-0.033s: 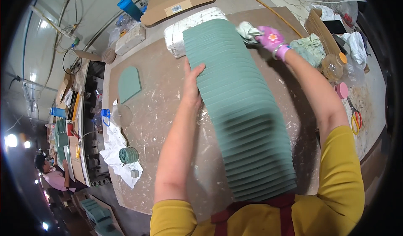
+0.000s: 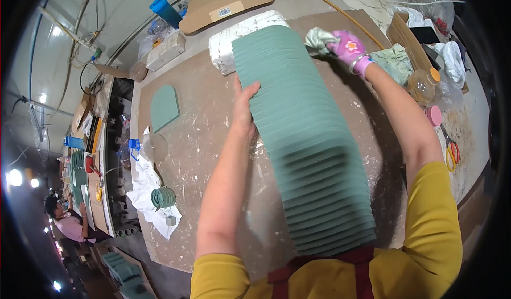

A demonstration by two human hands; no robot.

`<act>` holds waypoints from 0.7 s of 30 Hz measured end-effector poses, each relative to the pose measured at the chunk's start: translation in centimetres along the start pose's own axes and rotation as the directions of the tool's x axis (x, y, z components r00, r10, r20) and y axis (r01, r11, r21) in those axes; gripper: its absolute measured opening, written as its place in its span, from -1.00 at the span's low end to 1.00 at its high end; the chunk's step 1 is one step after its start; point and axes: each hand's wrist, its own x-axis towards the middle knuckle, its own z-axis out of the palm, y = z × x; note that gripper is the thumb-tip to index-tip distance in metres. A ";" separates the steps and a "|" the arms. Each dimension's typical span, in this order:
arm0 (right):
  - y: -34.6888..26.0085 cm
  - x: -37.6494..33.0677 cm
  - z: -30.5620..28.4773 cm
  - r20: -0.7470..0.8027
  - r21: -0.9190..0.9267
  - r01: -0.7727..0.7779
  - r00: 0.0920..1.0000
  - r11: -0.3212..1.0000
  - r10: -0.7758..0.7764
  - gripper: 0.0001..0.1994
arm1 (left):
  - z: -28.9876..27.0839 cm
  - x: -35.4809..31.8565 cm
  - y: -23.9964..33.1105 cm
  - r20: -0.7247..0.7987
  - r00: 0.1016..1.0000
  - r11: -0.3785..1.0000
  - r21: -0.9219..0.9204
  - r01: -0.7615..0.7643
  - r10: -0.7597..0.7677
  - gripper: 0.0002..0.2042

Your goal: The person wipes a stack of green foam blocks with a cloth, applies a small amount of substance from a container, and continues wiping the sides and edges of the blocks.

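A long row of overlapping grey-green arched panels leans across the table, running from far to near and ending against my front. Their far end rests by a white wrapped block. My bare left hand grips the left side of the row, thumb over the panels and other fingers partly hidden. To the right of the far end, my right hand, in a pink flowered glove, is closed on a crumpled pale green cloth. The cloth is apart from the panels.
One arched panel lies flat at left. Near it are a clear jug and a green coil on white cloth. Right side: a thin stick, an orange-lidded jar, scissors. A person works far left.
My right hand has moved a little to the right with the cloth, away from the row's edge. The left hand and the panels stay in place.
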 end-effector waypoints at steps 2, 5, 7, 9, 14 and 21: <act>-0.8 -0.6 -0.5 -0.194 0.007 0.062 0.979 0.998 -0.059 -0.60 | 0.3 -0.3 -0.1 -0.044 0.999 1.000 0.007 0.000 0.000 -0.15; -3.6 0.2 0.4 -0.302 0.099 0.304 0.916 0.947 -0.263 -0.65 | 0.6 -0.5 0.5 0.037 0.999 1.000 0.027 -0.012 0.011 -0.16; -6.3 1.0 1.8 -0.391 0.095 0.547 0.789 0.832 -0.474 -0.66 | 0.3 -0.1 0.1 0.014 1.000 1.000 0.016 -0.018 0.018 -0.17; -6.9 1.3 3.9 -0.404 0.065 0.657 0.706 0.751 -0.582 -0.66 | 0.4 0.3 0.1 0.023 1.000 0.999 0.036 -0.018 0.017 -0.17; -2.1 -1.3 3.0 -0.137 0.131 0.281 0.955 0.951 -0.263 -0.66 | 0.6 -0.1 -0.4 -0.017 1.000 0.998 0.052 -0.021 0.022 -0.18; 2.5 -9.9 6.7 -0.075 0.064 0.435 0.900 0.898 -0.430 -0.64 | -1.3 -0.9 0.2 -0.034 0.996 0.995 0.056 -0.085 0.087 -0.26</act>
